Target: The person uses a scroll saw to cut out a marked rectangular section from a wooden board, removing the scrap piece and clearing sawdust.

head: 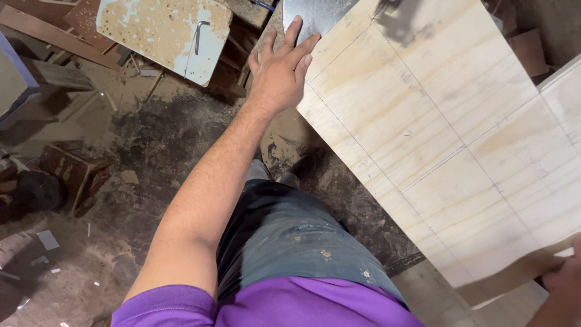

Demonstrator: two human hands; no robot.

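A large pale plywood sheet [448, 133] with pencil lines drawn across it lies tilted in front of me, running from the top middle to the lower right. My left hand [281, 69] lies flat with fingers spread against the sheet's far left edge, next to a dark metal surface [315, 15]. My right hand [563, 284] shows only partly at the lower right corner, gripping the sheet's near edge. A blurred dark shape [396, 18] sits on the sheet at the top.
The floor [157, 133] is covered in sawdust and dirt. A worn board with peeling paint and a hex key [200, 33] lies at the top left. Wood scraps and a small wooden box [69, 172] sit at the left. My foot [299, 169] stands under the sheet.
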